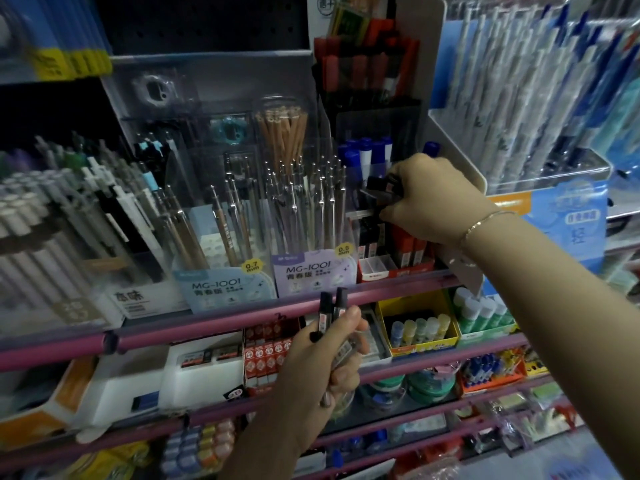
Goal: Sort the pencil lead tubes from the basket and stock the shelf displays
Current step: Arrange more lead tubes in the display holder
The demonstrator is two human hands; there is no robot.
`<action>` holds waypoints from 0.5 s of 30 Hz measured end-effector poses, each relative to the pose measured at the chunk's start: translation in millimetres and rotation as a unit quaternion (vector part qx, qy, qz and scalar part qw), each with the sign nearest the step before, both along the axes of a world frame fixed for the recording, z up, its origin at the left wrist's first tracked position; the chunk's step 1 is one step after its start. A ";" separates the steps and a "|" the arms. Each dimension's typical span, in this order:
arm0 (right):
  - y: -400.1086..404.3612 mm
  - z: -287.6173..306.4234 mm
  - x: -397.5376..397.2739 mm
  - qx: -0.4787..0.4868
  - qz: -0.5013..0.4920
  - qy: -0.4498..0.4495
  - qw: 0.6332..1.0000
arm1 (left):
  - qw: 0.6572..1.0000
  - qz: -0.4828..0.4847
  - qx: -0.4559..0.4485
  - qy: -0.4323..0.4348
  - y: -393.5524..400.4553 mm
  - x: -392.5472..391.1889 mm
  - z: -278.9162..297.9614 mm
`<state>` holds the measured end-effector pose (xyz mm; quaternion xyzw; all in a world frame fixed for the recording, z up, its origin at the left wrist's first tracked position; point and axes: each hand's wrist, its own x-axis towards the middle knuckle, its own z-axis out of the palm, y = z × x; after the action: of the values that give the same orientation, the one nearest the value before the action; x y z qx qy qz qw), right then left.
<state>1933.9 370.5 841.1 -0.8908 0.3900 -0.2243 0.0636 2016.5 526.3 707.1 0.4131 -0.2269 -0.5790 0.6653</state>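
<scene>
Item: pencil lead tubes, loose stock, being placed into a shelf display.

Right hand (pixel 429 199): fingers curled round a small dark lead tube (pixel 382 186), held at the top of the tiered lead rack (pixel 391 261), above the red and black tubes already standing in its lower row. The bracelet (pixel 485 220) sits at the wrist, just clear of the rack's side panel.

Left hand (pixel 341 344): closed on a spare bundle of tubes (pixel 330 311), two black caps showing above the thumb, more tubes below the palm; held in front of the pink shelf rail (pixel 207 323), well below the rack.

Basket: not in view.

Neighbours: two boxes of mechanical pencils (pixel 304 199) marked 0.7 and 0.5 just left of the rack; blue-capped tubes (pixel 367 152) behind it.

Handling note, as judgement: match the tube's label and colour to its row before letting go; whether this one suits the slot cannot be told, as the print is blurred. Lower it upright, cap up, into a free gap, so standing tubes are not knocked over. Keep the left bundle level and tight so nothing slips out. Then pass up the next tube.
</scene>
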 end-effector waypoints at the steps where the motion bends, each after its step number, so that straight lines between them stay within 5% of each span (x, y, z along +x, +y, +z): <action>1: -0.6 1.0 -0.3 0.006 0.004 -0.001 1.000 | 1.000 0.004 -0.001 0.003 -0.2 -0.6 0.7; 15: -2.5 9.9 -0.3 0.059 0.004 0.011 0.998 | 0.995 0.026 -0.023 0.095 -4.9 -1.4 4.8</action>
<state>1933.6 368.0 851.0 -0.8896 0.3995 -0.1908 0.1122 2015.0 521.4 712.0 0.3468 -0.1654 -0.5926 0.7080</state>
